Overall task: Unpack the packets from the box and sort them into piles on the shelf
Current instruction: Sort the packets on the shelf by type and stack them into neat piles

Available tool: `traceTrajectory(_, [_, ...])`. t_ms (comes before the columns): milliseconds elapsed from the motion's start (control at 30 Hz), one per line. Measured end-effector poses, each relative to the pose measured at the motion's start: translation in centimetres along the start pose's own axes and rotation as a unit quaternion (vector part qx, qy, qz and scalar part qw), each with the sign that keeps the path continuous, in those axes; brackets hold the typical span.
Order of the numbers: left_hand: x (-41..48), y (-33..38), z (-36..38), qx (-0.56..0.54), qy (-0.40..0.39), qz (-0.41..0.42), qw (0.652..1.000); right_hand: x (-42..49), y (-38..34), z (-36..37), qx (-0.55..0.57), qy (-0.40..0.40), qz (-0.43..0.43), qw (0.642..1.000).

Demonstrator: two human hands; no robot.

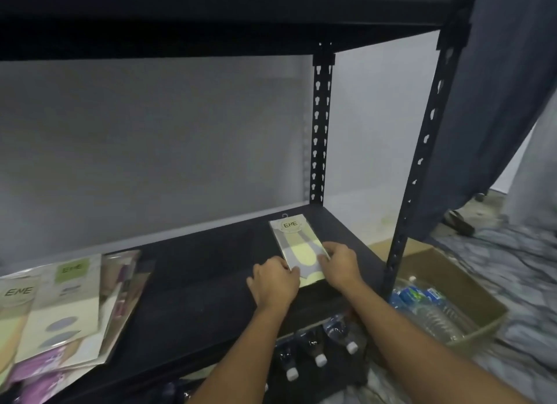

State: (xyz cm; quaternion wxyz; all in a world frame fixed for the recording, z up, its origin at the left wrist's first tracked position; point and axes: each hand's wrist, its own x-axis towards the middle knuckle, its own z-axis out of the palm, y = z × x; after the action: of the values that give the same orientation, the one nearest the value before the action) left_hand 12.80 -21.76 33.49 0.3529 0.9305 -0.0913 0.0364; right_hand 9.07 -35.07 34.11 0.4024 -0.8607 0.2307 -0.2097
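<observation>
Lying just right of frame centre on the black shelf, the ENE packet points its long axis up-frame, logo end farthest. The left hand and right hand grasp its near end by opposite edges, both equally close.

My view is dim and soft throughout. Light comes from the right, where the wall glows brightest; the black shelf lies in deep shadow. The packets at far left smear into blur, and the post bows with wide-angle distortion.
</observation>
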Motion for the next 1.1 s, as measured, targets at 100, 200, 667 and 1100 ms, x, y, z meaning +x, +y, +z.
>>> traceTrajectory(100, [0.5,0.0,1.1,0.081,0.013,0.010,0.997,0.8,0.6,1.3,-0.034,0.001,0.021,0.999])
traceTrajectory(200, [0.5,-0.6,1.8,0.138,0.021,0.031,0.990,0.5,1.0,2.5,-0.105,0.013,0.018,0.994])
traceTrajectory(667, [0.3,-2.7,0.4,-0.032,-0.011,0.057,0.998,-0.3,0.6,3.3,-0.081,0.083,-0.022,0.993])
traceTrajectory(1100, [-3.4,-17.0,-20.3,-0.110,0.199,0.037,0.973,-10.4,-15.1,15.3,0.129,-0.104,-0.144,0.975])
